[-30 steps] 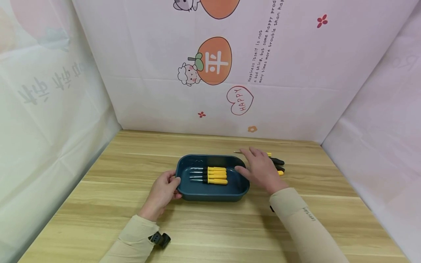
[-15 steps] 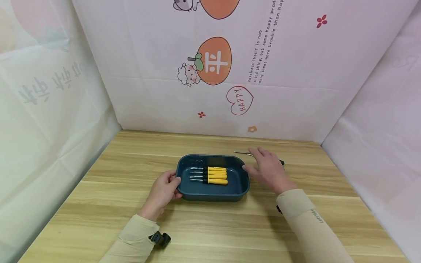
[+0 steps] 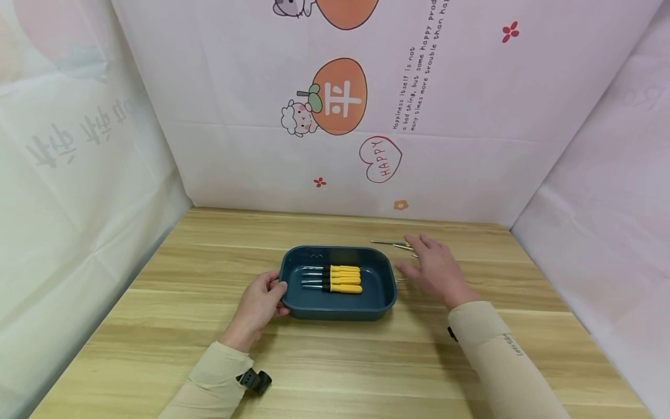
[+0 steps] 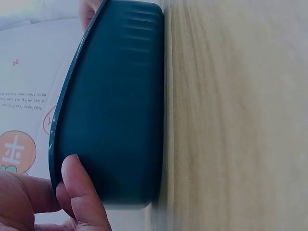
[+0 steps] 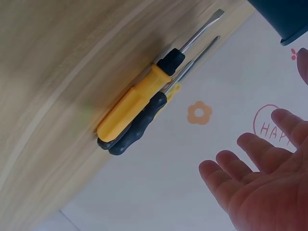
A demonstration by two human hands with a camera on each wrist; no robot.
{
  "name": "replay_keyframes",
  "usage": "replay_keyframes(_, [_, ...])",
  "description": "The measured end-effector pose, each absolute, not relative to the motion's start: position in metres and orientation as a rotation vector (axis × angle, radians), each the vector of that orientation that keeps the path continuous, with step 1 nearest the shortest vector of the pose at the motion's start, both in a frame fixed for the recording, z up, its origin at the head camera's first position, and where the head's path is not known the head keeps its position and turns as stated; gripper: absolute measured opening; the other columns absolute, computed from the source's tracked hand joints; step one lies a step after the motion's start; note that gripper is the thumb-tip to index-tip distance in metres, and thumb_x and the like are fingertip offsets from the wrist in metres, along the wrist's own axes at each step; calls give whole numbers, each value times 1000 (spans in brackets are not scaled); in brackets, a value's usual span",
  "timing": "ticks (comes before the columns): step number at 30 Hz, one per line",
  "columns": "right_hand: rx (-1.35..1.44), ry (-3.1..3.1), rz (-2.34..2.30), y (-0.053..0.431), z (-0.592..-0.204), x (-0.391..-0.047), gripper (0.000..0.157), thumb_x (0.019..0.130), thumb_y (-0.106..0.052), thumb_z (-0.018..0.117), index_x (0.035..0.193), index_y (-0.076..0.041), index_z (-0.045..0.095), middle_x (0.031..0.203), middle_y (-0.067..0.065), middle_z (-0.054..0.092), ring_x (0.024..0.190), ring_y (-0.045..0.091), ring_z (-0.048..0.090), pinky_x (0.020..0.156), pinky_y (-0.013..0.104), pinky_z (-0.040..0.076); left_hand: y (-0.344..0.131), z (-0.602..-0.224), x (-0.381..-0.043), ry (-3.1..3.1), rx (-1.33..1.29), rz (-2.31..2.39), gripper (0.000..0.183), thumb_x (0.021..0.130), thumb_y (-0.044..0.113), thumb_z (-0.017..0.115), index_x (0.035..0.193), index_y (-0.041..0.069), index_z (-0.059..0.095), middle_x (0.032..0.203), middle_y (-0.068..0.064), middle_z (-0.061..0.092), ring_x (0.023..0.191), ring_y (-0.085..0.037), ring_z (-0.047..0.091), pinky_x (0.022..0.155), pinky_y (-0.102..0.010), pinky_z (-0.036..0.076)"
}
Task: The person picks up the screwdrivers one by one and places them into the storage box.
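Observation:
My left hand (image 3: 257, 305) grips the left end of a dark teal tray (image 3: 335, 315), thumb over the rim. In the left wrist view, fingers (image 4: 82, 192) press against the outer wall. Inside the tray lie several screwdrivers (image 3: 345, 281) side by side, yellow handles to the right. To the right of the tray my right hand (image 3: 434, 270) hovers with spread fingers and holds nothing. Below it, partly hidden in the head view, lie more screwdrivers. The right wrist view shows a yellow-handled screwdriver (image 5: 130, 108) beside a black-handled one (image 5: 139, 126), with further tools partly covered.
The wooden table (image 3: 335, 372) spans the view. A printed white cloth (image 3: 251, 163) rises behind it, with cloth walls at both sides. Metal shafts (image 3: 387, 242) stick out to the left of the right hand.
My right hand has shifted to the right, away from the tray's right end and over the loose screwdrivers. The left hand and tray have stayed still.

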State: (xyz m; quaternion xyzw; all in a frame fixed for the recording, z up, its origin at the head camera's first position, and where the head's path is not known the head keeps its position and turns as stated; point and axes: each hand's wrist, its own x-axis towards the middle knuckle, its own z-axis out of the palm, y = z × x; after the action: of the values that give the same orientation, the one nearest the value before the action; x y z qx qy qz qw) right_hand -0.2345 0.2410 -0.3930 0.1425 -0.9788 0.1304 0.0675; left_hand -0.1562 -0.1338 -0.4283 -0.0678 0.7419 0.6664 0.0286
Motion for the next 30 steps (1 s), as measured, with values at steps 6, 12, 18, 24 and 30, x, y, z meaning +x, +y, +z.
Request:
replay_keyframes(6, [440, -2930, 385, 249, -395, -236, 73, 100, -46, 65, 158, -7, 42, 157, 34, 40, 139, 60, 40, 116, 71, 33, -134, -430, -157, 2296, -217, 2053, 41, 108, 14, 53, 147, -1, 52, 107, -17, 57, 72, -17, 61, 63, -25, 60])
replay_keyframes(12, [439, -2918, 407, 257, -398, -237, 71, 100, -44, 66, 157, -7, 44, 156, 34, 42, 138, 60, 42, 114, 72, 35, -134, -430, -157, 2297, -212, 2051, 41, 108, 14, 52, 147, -1, 52, 107, -17, 57, 72, -17, 62, 64, -25, 60])
replay_keyframes(18, [432, -2931, 403, 265, -400, -236, 71, 101, -42, 65, 158, -6, 42, 155, 34, 43, 136, 61, 43, 112, 72, 37, -134, -430, -157, 2290, -207, 2053, 41, 108, 14, 53, 147, -1, 51, 106, -17, 57, 72, -17, 62, 64, -25, 60])
replay_keyframes(24, [429, -2946, 399, 270, -403, -235, 69, 103, -39, 64, 158, -4, 41, 154, 34, 44, 135, 61, 44, 113, 70, 37, -134, -432, -158, 2300, -190, 2049, 43, 108, 15, 53, 148, -3, 50, 103, -14, 57, 71, -17, 61, 62, -27, 59])
replay_keyframes(30, [419, -2957, 393, 277, -407, -236, 66, 104, -39, 62, 157, -4, 43, 152, 32, 48, 134, 59, 46, 112, 70, 39, -133, -430, -157, 2288, -210, 2050, 42, 108, 14, 52, 148, -1, 51, 107, -17, 58, 72, -17, 62, 64, -26, 60])
